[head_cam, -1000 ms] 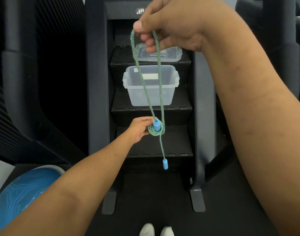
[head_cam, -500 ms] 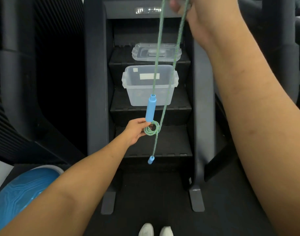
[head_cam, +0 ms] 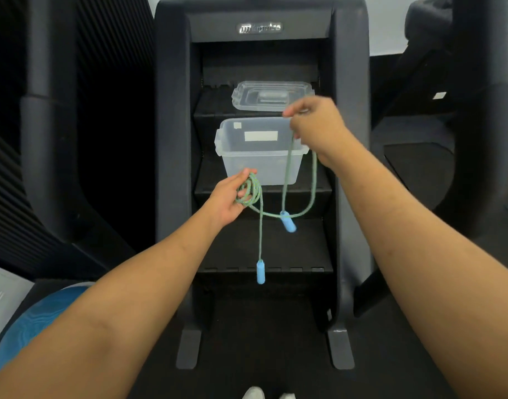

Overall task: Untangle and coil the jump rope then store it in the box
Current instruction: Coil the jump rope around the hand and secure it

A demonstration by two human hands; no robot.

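A green jump rope (head_cam: pixel 313 182) with two blue handles hangs between my hands. My left hand (head_cam: pixel 227 200) grips a small coil of it (head_cam: pixel 249 189) in front of the black shelf unit. My right hand (head_cam: pixel 316 125) pinches the rope higher up, in front of the clear plastic box (head_cam: pixel 258 151). From the coil one strand drops straight down to a blue handle (head_cam: pixel 260 271). The other blue handle (head_cam: pixel 288 221) dangles on the strand below my right hand. The box stands open on a middle shelf.
The box's clear lid (head_cam: pixel 271 95) lies on the shelf above. The black shelf unit (head_cam: pixel 172 139) stands on two feet on a dark floor. A blue round object (head_cam: pixel 36 321) lies at lower left. My shoes (head_cam: pixel 254 393) show at the bottom edge.
My right hand came down from above the frame to box height, so the rope now sags in a loop. The upper handle dropped lower. The coil in my left hand grew.
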